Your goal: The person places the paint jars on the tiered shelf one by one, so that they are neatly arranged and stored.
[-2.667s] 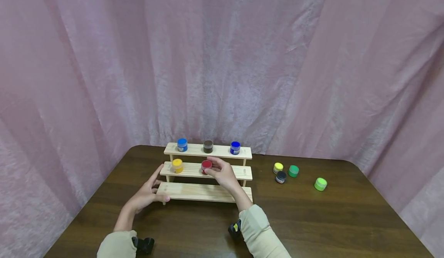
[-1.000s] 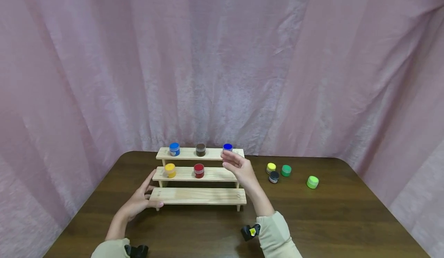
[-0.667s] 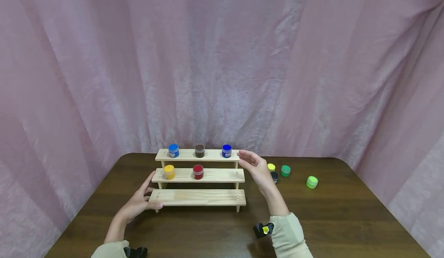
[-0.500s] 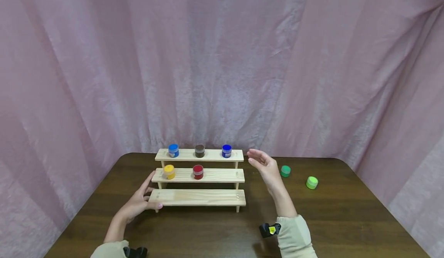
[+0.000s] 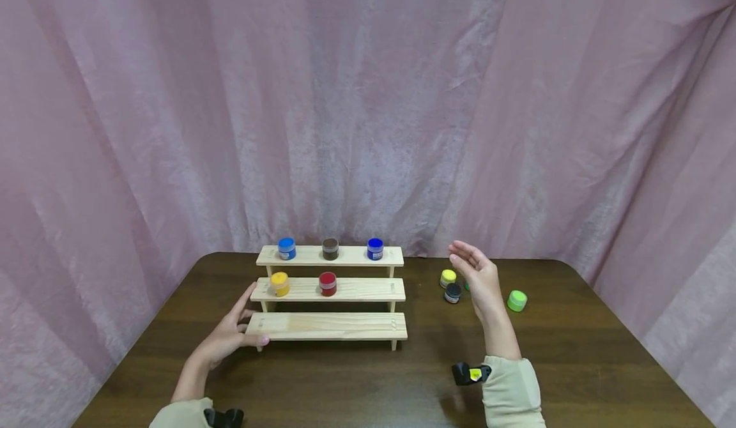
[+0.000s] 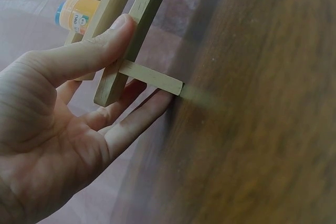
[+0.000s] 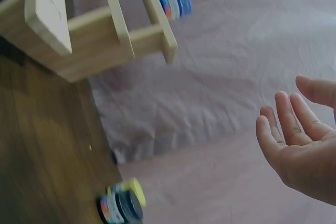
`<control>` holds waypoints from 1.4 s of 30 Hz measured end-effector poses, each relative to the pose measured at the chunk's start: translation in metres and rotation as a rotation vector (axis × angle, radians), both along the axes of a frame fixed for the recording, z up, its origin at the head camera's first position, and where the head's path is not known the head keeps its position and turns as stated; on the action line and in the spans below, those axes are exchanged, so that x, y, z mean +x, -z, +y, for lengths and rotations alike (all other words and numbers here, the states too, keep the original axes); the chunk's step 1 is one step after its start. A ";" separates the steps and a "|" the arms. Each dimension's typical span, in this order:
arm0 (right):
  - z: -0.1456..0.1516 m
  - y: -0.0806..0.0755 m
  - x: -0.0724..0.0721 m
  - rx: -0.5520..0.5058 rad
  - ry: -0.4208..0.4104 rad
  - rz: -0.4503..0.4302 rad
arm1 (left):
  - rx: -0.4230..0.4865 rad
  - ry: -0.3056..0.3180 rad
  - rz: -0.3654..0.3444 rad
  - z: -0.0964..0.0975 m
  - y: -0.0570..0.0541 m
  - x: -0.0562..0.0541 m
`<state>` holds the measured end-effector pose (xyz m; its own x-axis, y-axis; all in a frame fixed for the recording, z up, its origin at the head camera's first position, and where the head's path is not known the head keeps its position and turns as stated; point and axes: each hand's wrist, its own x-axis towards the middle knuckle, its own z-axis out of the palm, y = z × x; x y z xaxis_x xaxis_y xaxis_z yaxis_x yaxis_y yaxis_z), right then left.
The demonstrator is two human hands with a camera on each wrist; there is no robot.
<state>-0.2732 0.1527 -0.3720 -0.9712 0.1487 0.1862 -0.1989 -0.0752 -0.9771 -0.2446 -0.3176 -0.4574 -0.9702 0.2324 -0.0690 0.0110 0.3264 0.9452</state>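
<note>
My left hand [image 5: 224, 338] grips the left end of a three-step wooden rack [image 5: 328, 327], thumb over the lowest step's front and fingers behind it, as the left wrist view shows. On the top step stand a light blue paint jar [image 5: 287, 249], a brown one [image 5: 330, 249] and a dark blue one [image 5: 375, 249]. The middle step bears an orange-yellow jar [image 5: 280, 284] at left and a red jar [image 5: 328, 283] at centre. My right hand [image 5: 482, 281] is raised over the table, fingers loosely extended and holding nothing; it mostly hides a green jar [image 5: 467, 286].
Right of the rack, a yellow jar [image 5: 448, 278] and a black jar [image 5: 453, 293] stand close together on the brown table [image 5: 356, 389]. A light green jar [image 5: 517, 301] stands farther right. Behind the table hangs a pink curtain [image 5: 368, 108].
My right hand let go of the red jar on the middle step, then moved right, away from the rack and past the yellow and black jars. My left hand has stayed at the rack's left end.
</note>
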 end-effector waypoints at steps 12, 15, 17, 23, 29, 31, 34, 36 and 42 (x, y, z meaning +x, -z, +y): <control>0.044 0.009 0.003 -0.114 0.109 -0.012 | -0.004 -0.007 0.003 0.001 0.000 0.001; 0.053 0.015 0.004 -0.150 0.124 -0.036 | -0.003 -0.005 -0.001 0.001 0.000 0.001; 0.059 0.018 0.004 -0.178 0.140 -0.054 | -0.003 -0.001 0.000 0.002 0.001 0.001; 0.070 0.026 0.001 -0.212 0.203 -0.065 | 0.014 0.010 0.007 0.001 0.000 0.000; 0.075 0.035 -0.004 -0.273 0.429 -0.009 | 0.000 0.002 -0.001 0.000 -0.001 0.000; 0.078 0.040 -0.006 -0.313 0.505 0.013 | -0.001 0.003 0.002 -0.001 -0.001 0.000; 0.084 0.048 -0.007 -0.355 0.563 0.004 | 0.000 0.004 0.004 -0.001 -0.001 0.000; 0.087 0.054 -0.007 -0.355 0.586 -0.028 | -0.003 0.002 0.001 -0.001 -0.001 0.000; 0.092 0.066 -0.010 -0.223 0.626 -0.142 | 0.001 -0.004 0.000 0.001 0.000 -0.001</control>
<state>-0.2829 0.2446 -0.4384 -0.7021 0.7111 -0.0372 -0.1414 -0.1905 -0.9715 -0.2453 -0.3168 -0.4572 -0.9711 0.2286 -0.0691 0.0093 0.3251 0.9456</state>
